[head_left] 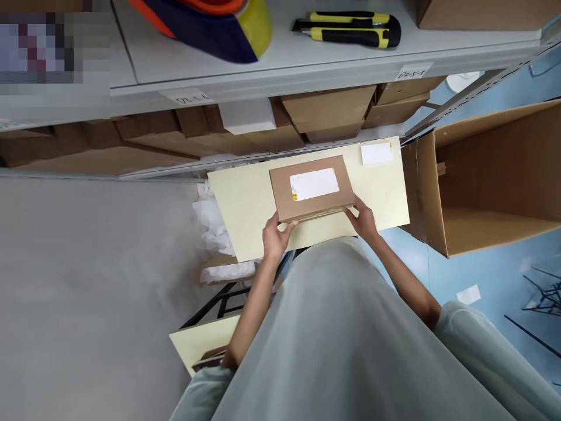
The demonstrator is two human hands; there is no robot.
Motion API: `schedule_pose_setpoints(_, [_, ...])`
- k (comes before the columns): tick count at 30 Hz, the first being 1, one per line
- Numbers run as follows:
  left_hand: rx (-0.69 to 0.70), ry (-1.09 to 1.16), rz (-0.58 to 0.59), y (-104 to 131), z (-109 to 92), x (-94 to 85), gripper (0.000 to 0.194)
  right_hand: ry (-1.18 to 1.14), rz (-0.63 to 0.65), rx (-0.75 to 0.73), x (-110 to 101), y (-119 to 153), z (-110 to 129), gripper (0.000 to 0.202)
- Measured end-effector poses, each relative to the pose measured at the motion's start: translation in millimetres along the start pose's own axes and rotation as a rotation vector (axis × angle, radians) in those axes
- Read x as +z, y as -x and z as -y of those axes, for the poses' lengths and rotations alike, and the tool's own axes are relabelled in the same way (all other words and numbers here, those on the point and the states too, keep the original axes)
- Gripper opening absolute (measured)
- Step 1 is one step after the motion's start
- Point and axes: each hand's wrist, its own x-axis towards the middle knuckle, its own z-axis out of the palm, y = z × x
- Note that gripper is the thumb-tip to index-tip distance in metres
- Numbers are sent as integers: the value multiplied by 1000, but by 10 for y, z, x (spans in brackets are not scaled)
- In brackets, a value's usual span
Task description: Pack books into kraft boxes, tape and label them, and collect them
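Grey shelving borders grey floor and blue floor.

We see a pale yellow desk with a white label near its far right corner; a brown box is over its middle, whether touching we cannot tell. On the grey shelf beyond we find a cutter, a blue, orange and yellow object and a carton. On the blue floor we spot a white slip.

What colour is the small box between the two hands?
The box is brown, with a white label on top; it shows best in the head view.
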Motion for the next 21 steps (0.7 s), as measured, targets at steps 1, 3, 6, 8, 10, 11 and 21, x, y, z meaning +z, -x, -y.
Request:
schedule_pose_setpoints(1, [6, -27, -15, 18, -56, 82, 51, -10, -2, -19, -101, -8, -58, 67])
schedule_pose_setpoints(3, [4, -39, -23, 50, -173, 225, 49, -22, -14, -54, -292, -58, -166, 67])
schedule_pose_setpoints(6, [-14, -4, -35, 93, -338, 370, 47, 6, -18, -82, -548, -188, -300, 67])
schedule_pose_setpoints(8, [-25, 12, -50, 93, -418, 433, 48, 24, 3, -75, -657, -286, -378, 64])
schedule_pose_setpoints(10, [-60, -25, -101, 52, -454, 490, 49, 25, 32, -55, -684, -371, -456, 57])
schedule_pose_setpoints(11, [-91, -66, -136, 18, -451, 520, 47, 22, 49, -48, -666, -403, -496, 54])
schedule_pose_setpoints(21, [-83, -202, -59, -98, -422, 538, 94, 104, 199, 17, -709, -648, -864, 53])
